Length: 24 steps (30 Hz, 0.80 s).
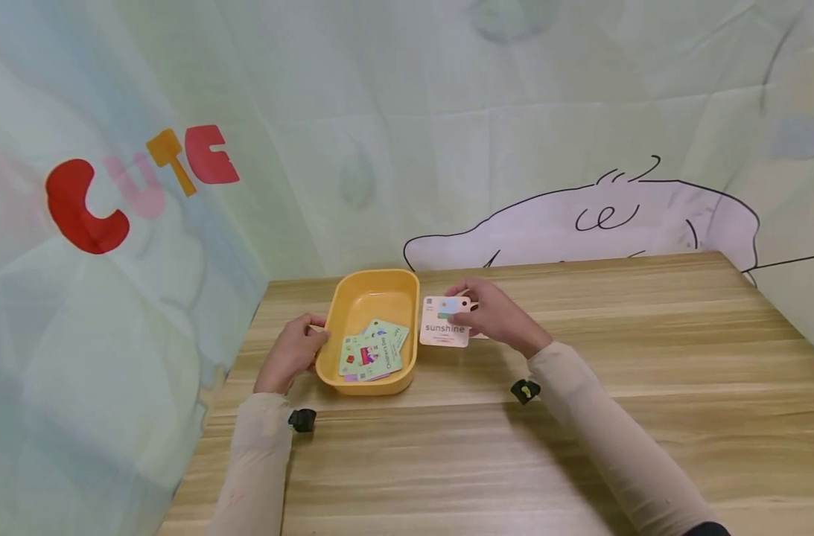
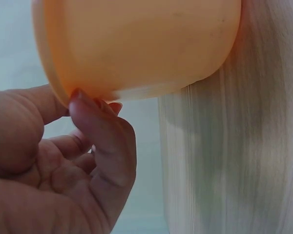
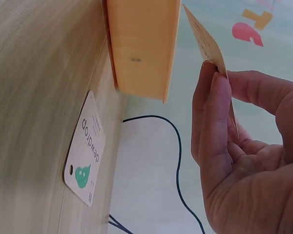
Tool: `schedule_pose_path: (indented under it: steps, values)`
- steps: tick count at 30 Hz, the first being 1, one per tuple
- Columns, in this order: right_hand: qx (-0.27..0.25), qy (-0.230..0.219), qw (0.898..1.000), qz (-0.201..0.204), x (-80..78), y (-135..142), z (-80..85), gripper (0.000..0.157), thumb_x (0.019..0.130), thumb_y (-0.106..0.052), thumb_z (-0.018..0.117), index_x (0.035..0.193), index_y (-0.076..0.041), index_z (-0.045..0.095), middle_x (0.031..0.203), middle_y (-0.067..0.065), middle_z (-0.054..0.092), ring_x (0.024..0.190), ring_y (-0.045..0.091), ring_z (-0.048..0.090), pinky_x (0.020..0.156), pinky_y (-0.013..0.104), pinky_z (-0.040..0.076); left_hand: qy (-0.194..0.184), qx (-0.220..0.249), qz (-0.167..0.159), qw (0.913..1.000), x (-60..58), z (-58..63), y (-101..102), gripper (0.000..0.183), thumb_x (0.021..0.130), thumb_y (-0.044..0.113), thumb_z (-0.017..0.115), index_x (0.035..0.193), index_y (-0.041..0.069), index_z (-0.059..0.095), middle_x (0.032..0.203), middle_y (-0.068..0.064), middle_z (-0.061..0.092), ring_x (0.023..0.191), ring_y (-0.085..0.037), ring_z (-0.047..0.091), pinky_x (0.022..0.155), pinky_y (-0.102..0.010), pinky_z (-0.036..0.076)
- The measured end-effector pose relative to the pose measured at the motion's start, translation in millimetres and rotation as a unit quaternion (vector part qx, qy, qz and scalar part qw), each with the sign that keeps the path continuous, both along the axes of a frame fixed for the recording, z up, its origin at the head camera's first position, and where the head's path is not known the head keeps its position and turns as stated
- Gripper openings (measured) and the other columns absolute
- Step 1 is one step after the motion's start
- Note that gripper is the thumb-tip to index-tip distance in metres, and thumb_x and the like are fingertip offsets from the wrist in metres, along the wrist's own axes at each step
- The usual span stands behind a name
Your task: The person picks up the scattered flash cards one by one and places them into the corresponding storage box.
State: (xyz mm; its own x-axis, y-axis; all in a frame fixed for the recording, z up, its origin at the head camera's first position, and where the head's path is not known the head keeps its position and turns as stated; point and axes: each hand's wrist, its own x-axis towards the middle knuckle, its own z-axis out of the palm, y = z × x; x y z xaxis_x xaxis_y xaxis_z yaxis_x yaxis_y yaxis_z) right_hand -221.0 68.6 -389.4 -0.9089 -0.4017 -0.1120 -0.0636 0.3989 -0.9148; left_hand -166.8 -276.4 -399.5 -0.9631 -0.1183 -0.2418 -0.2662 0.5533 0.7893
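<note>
On the wooden table stands a yellow plastic bin (image 1: pixel 369 301) holding several overlapping word cards (image 1: pixel 378 360), with "Children's Day" on a green one. My left hand (image 1: pixel 293 353) pinches the bin's left rim; in the left wrist view, thumb and fingers of the left hand (image 2: pixel 97 156) meet at the edge of the bin (image 2: pixel 141 48). Just right of the bin, my right hand (image 1: pixel 494 313) pinches a "sunshine" card (image 1: pixel 444 337). Its printed face is turned toward the head camera. The right wrist view shows the card (image 3: pixel 210 46) nearly edge-on, raised above the table.
A "dewdrop" card (image 3: pixel 87 151) lies on the table below my right hand; the hand mostly hides it in the head view. Wood tabletop (image 1: pixel 648 357) extends to the right. A printed curtain (image 1: pixel 313 149) hangs behind and along the left side.
</note>
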Motion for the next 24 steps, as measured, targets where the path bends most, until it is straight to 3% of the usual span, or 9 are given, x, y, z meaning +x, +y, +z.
schedule_pose_path:
  steps: [24]
  values:
    - [-0.030,-0.007,0.999,0.022,0.7,-30,5.2,0.038,0.091,-0.003,0.073,0.126,-0.010,0.060,0.118,0.013,0.064,0.092,0.025,0.068,0.072,0.035,0.061,-0.001,0.002,0.000,1.0000,-0.2,-1.1,0,0.035,0.107,0.019,0.048,0.137,0.003,0.051,0.100,-0.013,0.052,0.072,-0.020,0.057,0.061,-0.028,0.055]
